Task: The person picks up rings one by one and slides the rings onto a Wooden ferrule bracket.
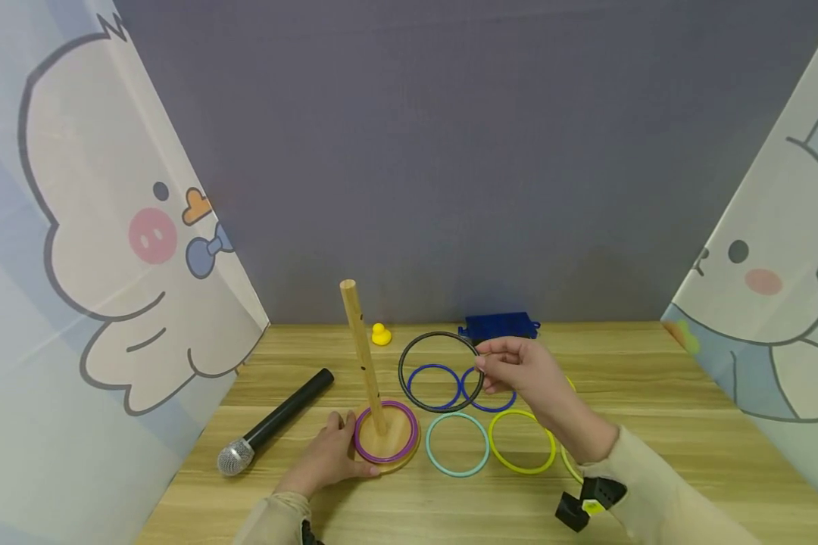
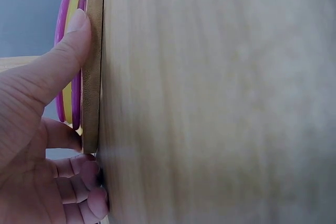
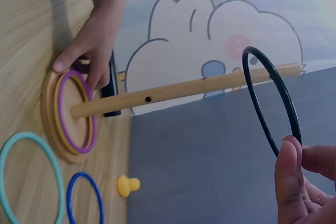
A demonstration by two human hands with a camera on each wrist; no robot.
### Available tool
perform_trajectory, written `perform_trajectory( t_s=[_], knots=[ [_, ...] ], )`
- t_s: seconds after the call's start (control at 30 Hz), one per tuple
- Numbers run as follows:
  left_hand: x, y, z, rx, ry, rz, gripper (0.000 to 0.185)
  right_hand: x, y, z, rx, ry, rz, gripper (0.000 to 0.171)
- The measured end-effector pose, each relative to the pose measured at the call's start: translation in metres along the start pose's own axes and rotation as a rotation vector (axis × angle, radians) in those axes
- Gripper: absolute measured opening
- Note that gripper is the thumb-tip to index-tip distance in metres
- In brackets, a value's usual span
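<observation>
My left hand grips the edge of the round wooden base of a ring-toss stand, its thumb on the near side. From that base rises an upright wooden post. Purple rings and a yellow ring lie stacked around the post's foot. With thumb and fingertips, my right hand pinches a black ring at its right side. In the head view this ring is raised to the right of the post, while in the right wrist view it overlaps the post's upper part.
Right of the stand lie a turquoise ring, two blue rings and yellow rings, one partly behind the right forearm. A microphone lies at left. A yellow duck and a blue box stand near the grey back wall.
</observation>
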State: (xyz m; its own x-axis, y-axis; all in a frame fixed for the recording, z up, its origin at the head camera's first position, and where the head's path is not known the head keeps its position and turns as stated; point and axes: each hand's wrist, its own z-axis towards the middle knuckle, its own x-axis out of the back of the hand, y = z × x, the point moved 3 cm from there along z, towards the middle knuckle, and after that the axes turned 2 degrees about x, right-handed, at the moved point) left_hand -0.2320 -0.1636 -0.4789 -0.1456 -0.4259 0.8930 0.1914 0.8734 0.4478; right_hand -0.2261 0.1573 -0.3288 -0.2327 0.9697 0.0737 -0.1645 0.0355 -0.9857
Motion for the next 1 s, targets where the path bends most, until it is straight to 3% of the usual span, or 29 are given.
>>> perform_trajectory(
  t_s=[1.0],
  knots=[
    [0.001,0.003,-0.002,-0.002,0.008,0.012,0.120,-0.056,-0.079,0.025,0.187,0.033,0.229,0.029]
  ],
)
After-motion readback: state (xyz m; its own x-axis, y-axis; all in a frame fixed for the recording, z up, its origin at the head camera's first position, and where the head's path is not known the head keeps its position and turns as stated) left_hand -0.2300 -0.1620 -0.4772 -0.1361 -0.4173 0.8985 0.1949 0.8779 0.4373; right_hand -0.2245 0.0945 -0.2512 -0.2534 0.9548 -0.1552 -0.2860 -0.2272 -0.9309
